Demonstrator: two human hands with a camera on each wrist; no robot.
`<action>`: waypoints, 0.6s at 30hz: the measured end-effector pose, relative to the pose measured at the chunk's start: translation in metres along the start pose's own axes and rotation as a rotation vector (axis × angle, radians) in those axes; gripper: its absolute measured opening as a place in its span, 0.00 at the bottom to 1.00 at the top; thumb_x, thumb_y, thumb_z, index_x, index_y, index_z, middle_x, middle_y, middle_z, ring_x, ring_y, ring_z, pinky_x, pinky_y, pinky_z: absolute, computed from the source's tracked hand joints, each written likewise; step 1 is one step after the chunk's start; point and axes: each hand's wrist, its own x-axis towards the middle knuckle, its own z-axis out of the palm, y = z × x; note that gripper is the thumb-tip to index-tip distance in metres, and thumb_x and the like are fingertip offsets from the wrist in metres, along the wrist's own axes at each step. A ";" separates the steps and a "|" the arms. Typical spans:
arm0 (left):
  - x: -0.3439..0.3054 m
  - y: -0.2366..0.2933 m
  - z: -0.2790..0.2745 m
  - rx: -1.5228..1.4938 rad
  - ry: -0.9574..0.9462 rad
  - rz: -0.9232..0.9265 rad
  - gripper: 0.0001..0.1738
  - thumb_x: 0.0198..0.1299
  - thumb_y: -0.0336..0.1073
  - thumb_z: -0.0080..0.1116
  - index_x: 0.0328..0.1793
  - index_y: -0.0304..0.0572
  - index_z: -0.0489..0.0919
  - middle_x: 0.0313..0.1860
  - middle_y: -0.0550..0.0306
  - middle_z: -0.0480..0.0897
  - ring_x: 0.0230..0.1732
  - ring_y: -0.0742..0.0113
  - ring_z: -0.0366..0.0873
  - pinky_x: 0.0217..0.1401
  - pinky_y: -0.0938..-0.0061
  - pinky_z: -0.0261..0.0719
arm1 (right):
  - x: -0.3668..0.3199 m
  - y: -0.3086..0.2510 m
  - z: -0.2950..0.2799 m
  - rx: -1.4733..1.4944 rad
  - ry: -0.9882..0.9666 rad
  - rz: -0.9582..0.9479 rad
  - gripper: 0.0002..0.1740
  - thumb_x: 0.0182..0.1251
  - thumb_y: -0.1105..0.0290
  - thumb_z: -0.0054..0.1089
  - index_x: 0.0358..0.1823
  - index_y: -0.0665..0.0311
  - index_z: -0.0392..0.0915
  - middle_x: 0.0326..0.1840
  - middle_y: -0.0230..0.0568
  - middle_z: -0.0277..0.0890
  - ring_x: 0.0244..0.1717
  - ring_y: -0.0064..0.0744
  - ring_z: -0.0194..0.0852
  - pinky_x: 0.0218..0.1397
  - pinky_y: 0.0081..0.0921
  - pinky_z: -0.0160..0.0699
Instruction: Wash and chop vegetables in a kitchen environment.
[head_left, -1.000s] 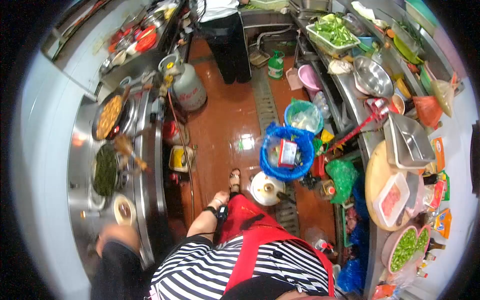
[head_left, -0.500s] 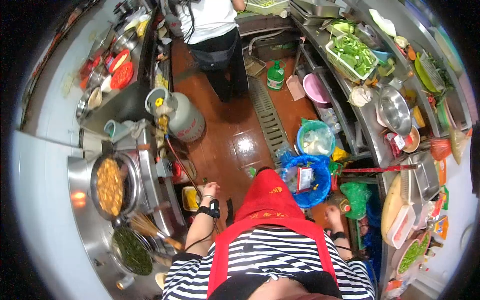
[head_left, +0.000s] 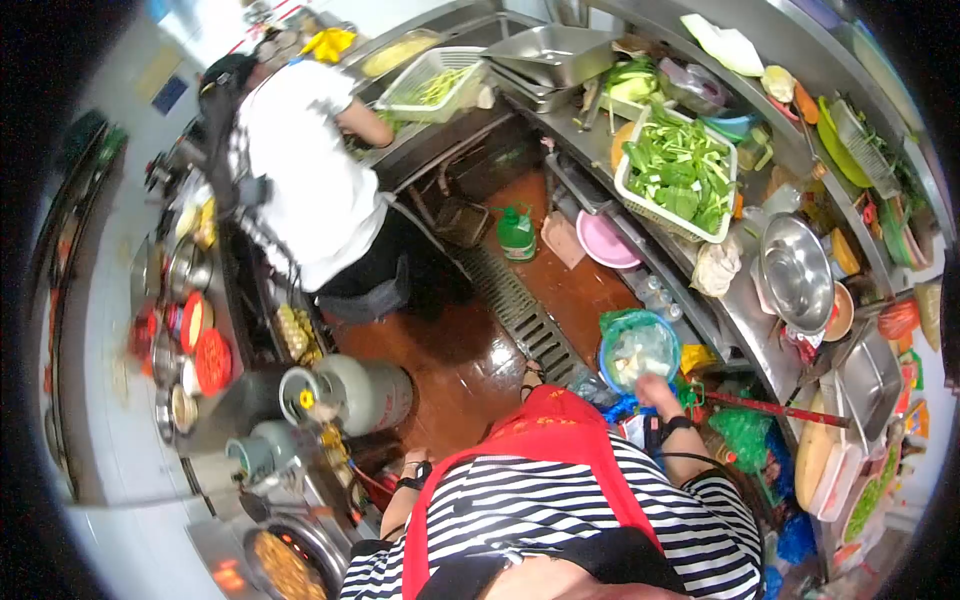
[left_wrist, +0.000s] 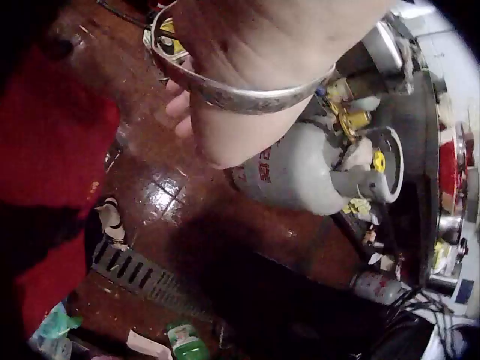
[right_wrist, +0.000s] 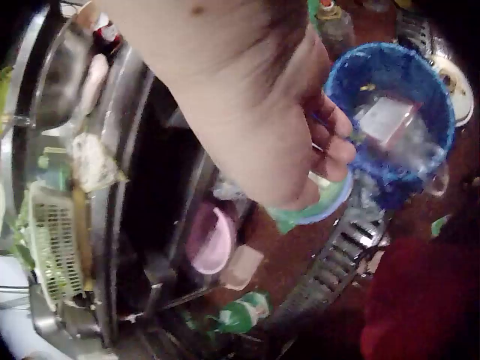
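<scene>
My left hand (head_left: 407, 468) hangs low beside the red apron (head_left: 550, 415), holding nothing that shows. In the left wrist view this hand (left_wrist: 217, 139) is seen past a metal bangle (left_wrist: 240, 99), with the grey gas cylinder (left_wrist: 289, 172) behind it. On the other side, my right hand (head_left: 656, 392) is over the bins, overlapping the blue-rimmed bin with a clear bag (head_left: 640, 345). The right wrist view shows the right hand (right_wrist: 292, 154) with loosely bent fingers and nothing in them, above the blue-lined bin (right_wrist: 360, 67).
A person in a white shirt (head_left: 300, 170) stands at the far left counter. The gas cylinder (head_left: 365, 395) stands on the wet floor, left of a drain grate (head_left: 520, 310). Greens in a white basket (head_left: 685, 170) and a steel bowl (head_left: 797, 275) line the right counter. A pan of food (head_left: 285, 565) sits lower left.
My view has turned and moved forward, so the stove slides to the lower left and the person in white appears larger. Both arms hang at my sides; the left hand was near the stove one second ago.
</scene>
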 end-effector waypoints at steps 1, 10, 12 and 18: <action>0.005 0.026 -0.001 0.014 0.000 0.069 0.16 0.59 0.41 0.41 0.36 0.41 0.78 0.32 0.49 0.78 0.32 0.59 0.77 0.35 0.67 0.75 | -0.010 -0.053 -0.008 0.196 0.112 0.043 0.06 0.56 0.68 0.54 0.31 0.63 0.75 0.20 0.34 0.73 0.16 0.25 0.68 0.21 0.22 0.70; 0.011 0.313 0.103 0.275 -0.196 0.652 0.10 0.57 0.37 0.50 0.35 0.39 0.78 0.23 0.59 0.77 0.21 0.72 0.71 0.22 0.74 0.69 | 0.013 -0.270 -0.093 1.069 0.277 -0.271 0.23 0.61 0.60 0.56 0.54 0.60 0.63 0.44 0.48 0.75 0.35 0.34 0.76 0.32 0.25 0.77; -0.004 0.389 0.146 0.284 -0.240 0.607 0.11 0.57 0.36 0.51 0.39 0.38 0.78 0.22 0.60 0.76 0.22 0.73 0.71 0.22 0.75 0.69 | 0.029 -0.287 -0.101 1.177 0.317 -0.275 0.23 0.63 0.60 0.52 0.56 0.59 0.61 0.49 0.48 0.73 0.38 0.35 0.76 0.33 0.27 0.78; 0.008 0.545 0.243 0.293 -0.557 0.582 0.15 0.57 0.34 0.52 0.48 0.34 0.74 0.31 0.56 0.79 0.30 0.70 0.76 0.31 0.75 0.73 | 0.089 -0.301 -0.126 1.473 0.572 -0.070 0.23 0.63 0.58 0.51 0.56 0.61 0.61 0.53 0.52 0.68 0.50 0.49 0.70 0.48 0.38 0.77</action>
